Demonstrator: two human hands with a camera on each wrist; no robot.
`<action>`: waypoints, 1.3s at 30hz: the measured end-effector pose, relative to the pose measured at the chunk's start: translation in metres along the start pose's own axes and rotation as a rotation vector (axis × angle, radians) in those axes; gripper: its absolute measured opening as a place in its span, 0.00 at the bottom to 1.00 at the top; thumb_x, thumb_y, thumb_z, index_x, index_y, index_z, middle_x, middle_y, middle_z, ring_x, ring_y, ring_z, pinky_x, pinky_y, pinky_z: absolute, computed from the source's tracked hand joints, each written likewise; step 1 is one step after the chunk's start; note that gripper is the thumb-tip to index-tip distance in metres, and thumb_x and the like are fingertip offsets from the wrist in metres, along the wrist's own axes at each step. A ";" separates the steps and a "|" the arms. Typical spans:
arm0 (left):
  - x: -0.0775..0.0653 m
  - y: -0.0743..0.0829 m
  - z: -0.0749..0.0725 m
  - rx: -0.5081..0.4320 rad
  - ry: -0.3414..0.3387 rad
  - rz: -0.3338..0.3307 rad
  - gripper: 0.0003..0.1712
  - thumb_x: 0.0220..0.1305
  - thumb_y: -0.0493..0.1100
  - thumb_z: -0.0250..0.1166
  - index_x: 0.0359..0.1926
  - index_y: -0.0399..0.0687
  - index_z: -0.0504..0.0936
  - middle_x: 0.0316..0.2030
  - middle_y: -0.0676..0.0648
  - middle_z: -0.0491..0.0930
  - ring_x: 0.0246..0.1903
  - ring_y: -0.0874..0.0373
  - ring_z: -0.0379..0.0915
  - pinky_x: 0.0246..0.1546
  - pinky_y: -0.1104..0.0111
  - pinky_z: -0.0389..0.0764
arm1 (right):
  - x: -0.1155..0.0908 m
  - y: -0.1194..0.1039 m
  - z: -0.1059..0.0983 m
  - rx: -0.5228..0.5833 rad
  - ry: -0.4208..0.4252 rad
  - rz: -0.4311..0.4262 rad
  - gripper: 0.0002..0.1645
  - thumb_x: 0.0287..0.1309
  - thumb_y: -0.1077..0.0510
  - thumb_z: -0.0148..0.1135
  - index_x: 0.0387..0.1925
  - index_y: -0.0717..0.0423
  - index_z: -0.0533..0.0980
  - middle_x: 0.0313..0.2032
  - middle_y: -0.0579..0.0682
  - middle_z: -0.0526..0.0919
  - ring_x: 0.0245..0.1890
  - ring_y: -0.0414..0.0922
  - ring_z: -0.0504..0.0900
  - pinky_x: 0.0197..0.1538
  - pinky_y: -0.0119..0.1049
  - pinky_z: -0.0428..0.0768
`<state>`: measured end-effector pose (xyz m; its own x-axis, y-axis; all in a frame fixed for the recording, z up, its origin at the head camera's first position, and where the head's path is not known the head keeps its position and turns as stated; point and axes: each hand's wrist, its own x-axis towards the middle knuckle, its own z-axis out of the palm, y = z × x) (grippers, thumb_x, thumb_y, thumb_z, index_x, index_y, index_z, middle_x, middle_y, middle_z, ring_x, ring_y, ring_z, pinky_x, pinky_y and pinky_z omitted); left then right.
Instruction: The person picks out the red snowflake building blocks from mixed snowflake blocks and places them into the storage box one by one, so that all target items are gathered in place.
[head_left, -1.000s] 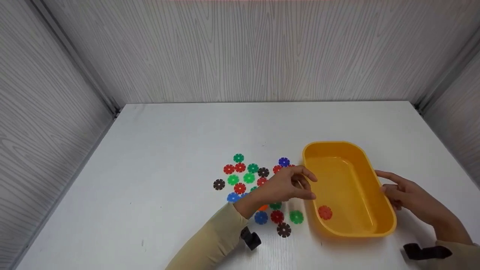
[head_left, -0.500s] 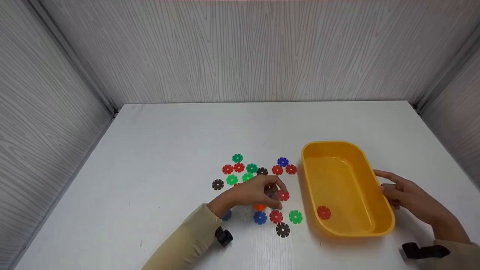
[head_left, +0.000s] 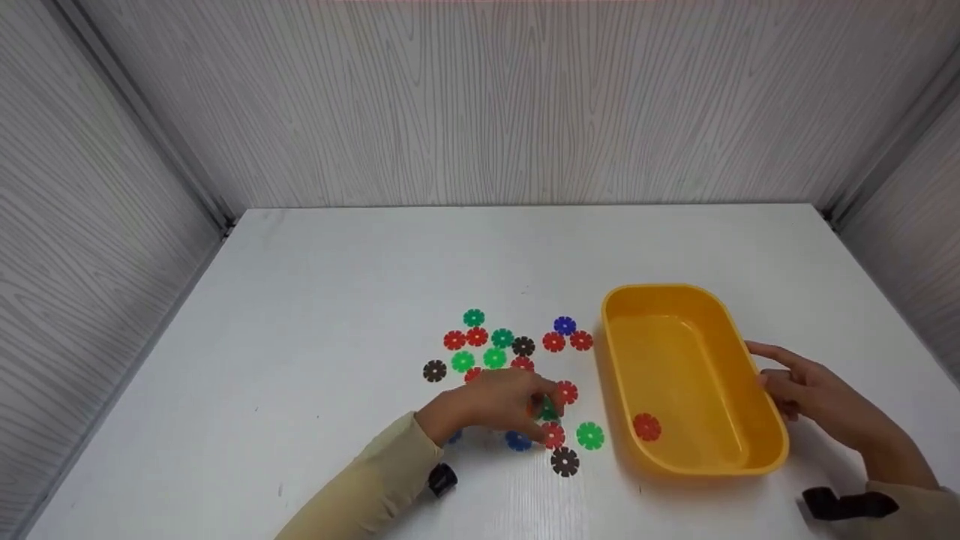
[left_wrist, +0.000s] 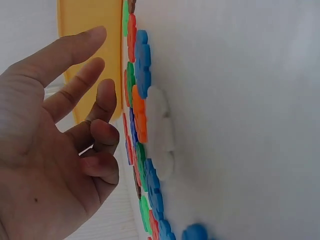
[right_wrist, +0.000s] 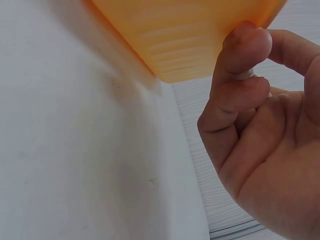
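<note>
My left hand (head_left: 499,397) hovers low over a spread of notched plastic discs, thumb and index finger apart. Between those two fingertips in the head view shows a green disc (head_left: 550,409), with a red disc (head_left: 553,435) by the thumb. The left wrist view has the same hand (left_wrist: 55,145) holding nothing, beside an orange disc (left_wrist: 139,115) and a white disc (left_wrist: 159,132). My right hand (head_left: 829,401) rests its index finger and thumb against the outer right wall of a yellow plastic bin (head_left: 735,349); its other fingers curl below. One red disc (head_left: 647,427) lies in the bin.
More discs lie around my left hand, including a brown disc (head_left: 565,461), a light green disc (head_left: 590,436) near the bin and a dark blue disc (head_left: 565,325) behind. Pale wood-grain panels (head_left: 480,105) enclose the white table (head_left: 360,285) at the back and sides.
My left hand has moved left from over the bin's edge and down to the discs. A red disc now shows on the table beside its fingers. The right hand stays at the bin.
</note>
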<state>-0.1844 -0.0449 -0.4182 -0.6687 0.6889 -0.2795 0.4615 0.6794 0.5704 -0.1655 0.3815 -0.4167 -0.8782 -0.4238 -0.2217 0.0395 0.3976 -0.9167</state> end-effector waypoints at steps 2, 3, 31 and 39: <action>0.001 0.002 0.002 0.034 -0.006 0.000 0.17 0.50 0.52 0.75 0.43 0.63 0.84 0.29 0.59 0.76 0.31 0.64 0.69 0.33 0.74 0.74 | 0.000 0.000 0.000 0.000 0.002 0.005 0.30 0.74 0.54 0.42 0.73 0.51 0.53 0.22 0.44 0.71 0.22 0.51 0.67 0.26 0.37 0.70; 0.001 0.002 0.003 0.050 -0.009 0.001 0.16 0.50 0.52 0.75 0.42 0.63 0.84 0.28 0.59 0.76 0.30 0.64 0.69 0.32 0.74 0.73 | 0.000 0.001 0.000 -0.002 0.004 0.010 0.30 0.74 0.54 0.43 0.73 0.51 0.53 0.22 0.44 0.71 0.22 0.51 0.67 0.26 0.36 0.71; 0.004 0.010 0.007 0.001 -0.048 -0.089 0.14 0.49 0.45 0.76 0.37 0.62 0.81 0.29 0.57 0.75 0.31 0.62 0.70 0.33 0.74 0.76 | -0.002 -0.001 0.001 0.003 0.021 0.016 0.30 0.74 0.53 0.43 0.73 0.51 0.53 0.21 0.43 0.70 0.21 0.51 0.66 0.26 0.39 0.69; 0.001 0.011 0.007 0.007 -0.028 -0.047 0.17 0.48 0.43 0.77 0.37 0.64 0.79 0.31 0.59 0.76 0.32 0.63 0.71 0.34 0.76 0.77 | -0.002 -0.002 0.002 0.001 0.004 -0.022 0.29 0.75 0.55 0.41 0.73 0.52 0.53 0.21 0.45 0.69 0.22 0.53 0.64 0.26 0.43 0.63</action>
<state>-0.1760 -0.0347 -0.4178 -0.6737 0.6626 -0.3273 0.4341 0.7131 0.5504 -0.1630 0.3803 -0.4150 -0.8809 -0.4291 -0.1999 0.0206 0.3871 -0.9218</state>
